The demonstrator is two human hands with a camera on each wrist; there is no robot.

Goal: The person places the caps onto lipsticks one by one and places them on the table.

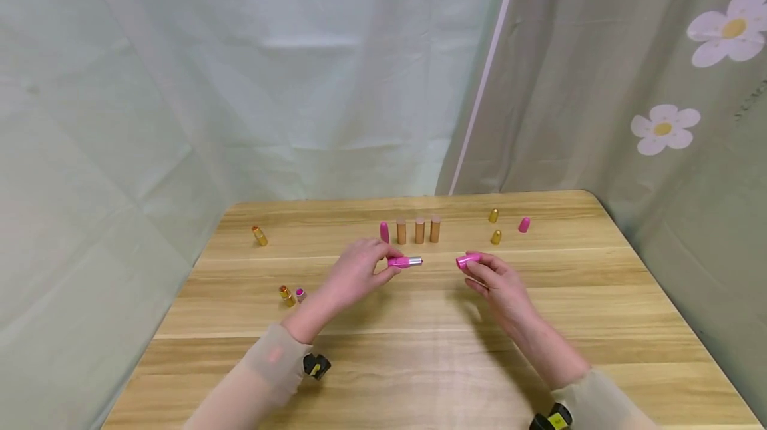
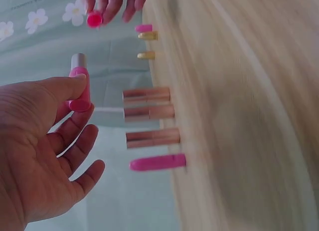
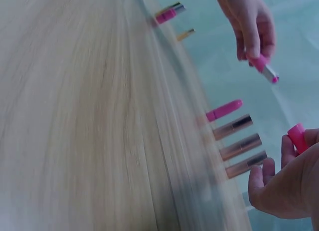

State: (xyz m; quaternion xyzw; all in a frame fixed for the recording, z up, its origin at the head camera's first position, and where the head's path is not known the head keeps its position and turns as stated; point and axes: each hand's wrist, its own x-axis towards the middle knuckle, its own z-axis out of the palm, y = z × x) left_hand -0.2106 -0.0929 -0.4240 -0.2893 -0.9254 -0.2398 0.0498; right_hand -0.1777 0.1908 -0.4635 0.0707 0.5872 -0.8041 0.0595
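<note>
My left hand [image 1: 358,271] pinches the pink base of an uncapped lipstick [image 1: 399,262] between thumb and finger. Its silver collar points right, toward the other hand. Across a gap, my right hand [image 1: 505,287] holds a pink lipstick cap [image 1: 467,261], with its open end facing the lipstick. Both are held up off the table, as the left wrist view shows with the lipstick [image 2: 80,91] and the cap [image 2: 94,19] apart. In the right wrist view, part of the cap [image 3: 297,137] is hidden by my right fingers.
Behind the hands a capped pink lipstick [image 1: 384,231] stands beside several rose-gold tubes [image 1: 419,231]. Gold caps [image 1: 496,237] and another pink cap [image 1: 524,225] stand at the back right. Uncapped gold lipsticks [image 1: 259,236] and a pink-topped one [image 1: 301,294] are on the left of the wooden table [image 1: 419,370].
</note>
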